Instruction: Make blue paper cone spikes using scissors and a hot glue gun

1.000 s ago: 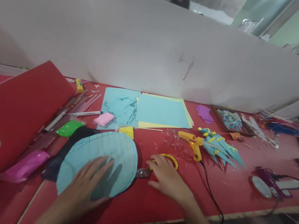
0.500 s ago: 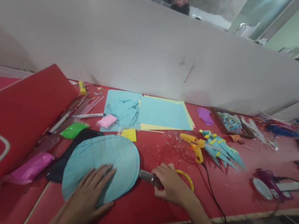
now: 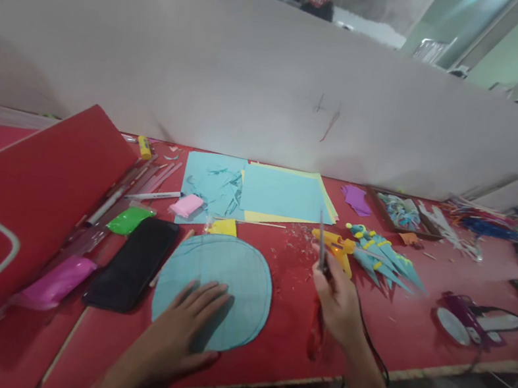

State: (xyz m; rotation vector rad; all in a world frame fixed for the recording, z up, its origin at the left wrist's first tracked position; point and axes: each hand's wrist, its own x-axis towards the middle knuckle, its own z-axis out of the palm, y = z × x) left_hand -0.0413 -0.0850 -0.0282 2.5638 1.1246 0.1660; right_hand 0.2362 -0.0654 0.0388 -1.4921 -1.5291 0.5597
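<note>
Near the table [image 3: 271, 353] edge, the left hand [image 3: 181, 334] lies flat, thumb spread, upon the round blue paper [image 3: 246, 292], perhaps against sliding. The right hand [image 3: 339, 305] grips a thin, blurred tool [image 3: 321, 248], tip pointing away, seemingly sparing the paper. Beyond lies a glue gun [image 3: 333, 241].

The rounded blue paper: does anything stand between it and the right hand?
Nothing visible stands in the way: red tabletop shows between the rounded blue paper and the right hand, which holds a slim tool. A blurred red object shows below that hand's fingers. The left hand rests on the paper.
</note>
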